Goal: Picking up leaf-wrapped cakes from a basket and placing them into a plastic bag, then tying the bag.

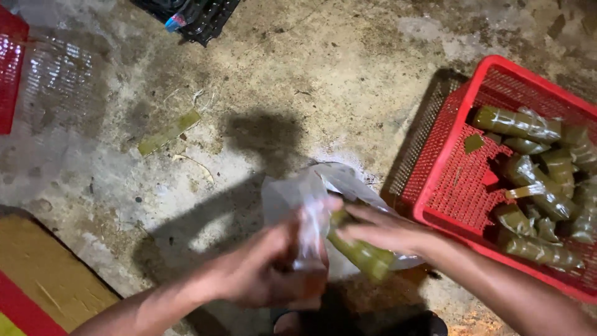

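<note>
My left hand (273, 267) grips the gathered edge of a clear plastic bag (298, 193) low in the middle of the view. My right hand (379, 230) holds a green leaf-wrapped roll (364, 255) at the bag's mouth, the roll partly inside the plastic. Both hands are close together above the concrete floor. The bag's far side is hidden behind my fingers.
A red plastic crate (460, 180) at the right holds several green rolls in clear wrap (535, 186). A green leaf strip (168, 132) lies on the concrete floor. A black crate (199, 15) sits at the top, a red crate edge (9, 74) at the far left, a yellow board (43, 274) at lower left.
</note>
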